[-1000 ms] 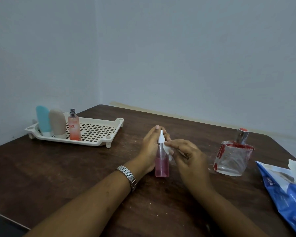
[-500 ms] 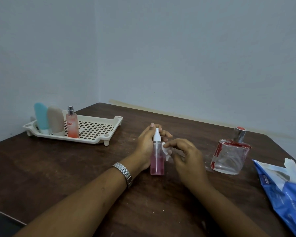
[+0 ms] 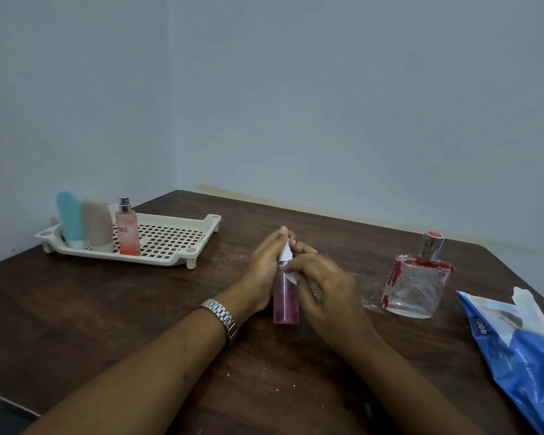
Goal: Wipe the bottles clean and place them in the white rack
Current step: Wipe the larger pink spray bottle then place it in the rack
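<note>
Two hands are working on a pink spray bottle (image 3: 285, 301), which is standing upright mid-table.

The left hand (image 3: 264, 268) is gripping the bottle from behind, fingers curled round its upper part, while the right hand (image 3: 325, 288) is pinching a small white wipe (image 3: 291, 278) against it just below the white cap. The white rack (image 3: 198, 257) is sitting well apart at the far left — a blue tube (image 3: 69, 219), a beige tube (image 3: 96, 224) and a pink perfume bottle (image 3: 128, 233) are standing in its left end. A square glass bottle (image 3: 416, 285) is standing to the right, near a blue wipes pack (image 3: 522, 353).
</note>
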